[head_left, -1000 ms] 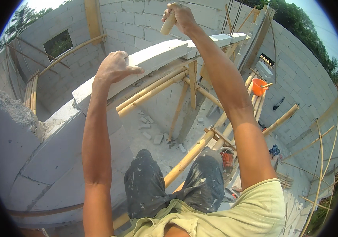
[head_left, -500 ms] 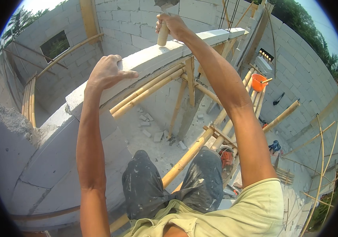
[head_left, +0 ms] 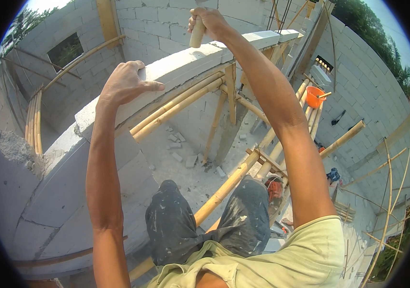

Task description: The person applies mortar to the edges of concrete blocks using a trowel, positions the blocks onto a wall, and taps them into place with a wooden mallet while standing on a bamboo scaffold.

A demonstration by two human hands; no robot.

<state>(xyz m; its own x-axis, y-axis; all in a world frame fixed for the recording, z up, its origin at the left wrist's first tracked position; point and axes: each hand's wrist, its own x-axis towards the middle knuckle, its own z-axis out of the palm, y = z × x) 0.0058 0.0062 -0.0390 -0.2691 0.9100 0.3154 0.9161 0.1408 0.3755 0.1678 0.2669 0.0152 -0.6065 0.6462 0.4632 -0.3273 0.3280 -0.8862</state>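
Pale block [head_left: 181, 66], upper middle of the frame, runs lower left to upper right; the left hand [head_left: 125, 84] rests on it, clench unclear; the right hand [head_left: 208, 23] clasps a tan handle [head_left: 196, 36] near its upper-right end, contact uncertain.

A white rectangular concrete block [head_left: 181, 66] lies left of a round orange plastic bucket [head_left: 314, 97]. The bucket seemingly rests on long yellow bamboo poles [head_left: 316, 120].
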